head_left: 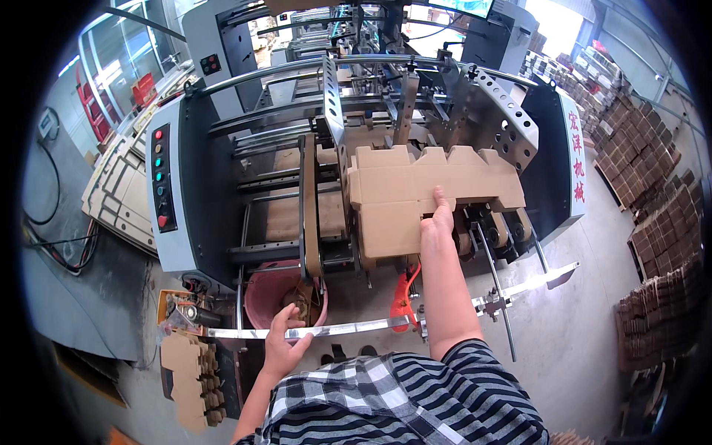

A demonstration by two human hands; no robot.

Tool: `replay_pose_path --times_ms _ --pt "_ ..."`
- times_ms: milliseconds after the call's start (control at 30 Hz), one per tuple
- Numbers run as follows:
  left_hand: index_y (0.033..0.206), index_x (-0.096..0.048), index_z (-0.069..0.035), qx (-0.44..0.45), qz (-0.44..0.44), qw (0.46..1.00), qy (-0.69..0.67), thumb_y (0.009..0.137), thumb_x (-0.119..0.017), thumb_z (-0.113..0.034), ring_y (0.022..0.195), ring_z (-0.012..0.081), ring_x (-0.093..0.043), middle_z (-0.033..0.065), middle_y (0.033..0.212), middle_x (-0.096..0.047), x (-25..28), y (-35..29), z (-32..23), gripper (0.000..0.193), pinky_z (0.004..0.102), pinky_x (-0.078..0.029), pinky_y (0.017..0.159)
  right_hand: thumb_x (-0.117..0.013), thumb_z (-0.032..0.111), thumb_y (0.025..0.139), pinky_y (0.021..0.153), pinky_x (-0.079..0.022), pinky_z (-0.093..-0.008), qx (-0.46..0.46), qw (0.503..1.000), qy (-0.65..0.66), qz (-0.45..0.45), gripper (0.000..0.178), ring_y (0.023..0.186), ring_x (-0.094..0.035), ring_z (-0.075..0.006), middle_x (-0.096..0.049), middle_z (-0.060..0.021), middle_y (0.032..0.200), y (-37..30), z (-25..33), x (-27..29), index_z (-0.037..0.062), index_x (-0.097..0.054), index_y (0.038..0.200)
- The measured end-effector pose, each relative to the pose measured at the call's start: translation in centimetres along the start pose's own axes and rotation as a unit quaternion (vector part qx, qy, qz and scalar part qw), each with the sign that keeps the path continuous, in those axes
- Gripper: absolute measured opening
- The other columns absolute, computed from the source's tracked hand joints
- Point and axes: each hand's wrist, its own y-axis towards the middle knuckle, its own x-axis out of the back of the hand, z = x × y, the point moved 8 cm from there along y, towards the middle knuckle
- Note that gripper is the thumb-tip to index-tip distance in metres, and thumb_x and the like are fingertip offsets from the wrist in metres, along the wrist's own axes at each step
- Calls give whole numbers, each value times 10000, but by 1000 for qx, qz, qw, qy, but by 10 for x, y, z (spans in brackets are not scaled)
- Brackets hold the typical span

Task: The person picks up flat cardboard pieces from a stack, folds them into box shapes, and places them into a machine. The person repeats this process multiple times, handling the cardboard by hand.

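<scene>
A flat die-cut cardboard box blank (400, 185) with tabs along its far edge lies on the feeding end of a machine. At the blank's near cutout is my right hand (437, 216), its thumb on top of the board and its other fingers mostly hidden. It appears to grip the blank there. My left hand (282, 341) is lower and to the left, fingers apart and holding nothing. It is at the curved metal bar (356, 326) across the machine's front, over the rim of a pink bucket (261, 297).
Perforated metal side guides (508, 111) flank the blank; a brown belt (310, 208) runs left of it. Push buttons (159, 176) line the left housing. More box blanks (189, 378) stand at lower left. Cardboard stacks (660, 311) line the right. An orange object (403, 300) hangs near my right forearm.
</scene>
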Motion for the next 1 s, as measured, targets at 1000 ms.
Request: replay_pose_path --times_ms 1000 --pt "1395 -351 -42 67 147 984 -70 690 -735 -17 969 210 -608 165 1228 -538 -7 46 76 804 336 -483 857 -801 32 709 821 -530 -468 83 995 -26 -58 506 971 -611 -275 -612 -128 1127 -3 8 -19 -27 -569 1154"
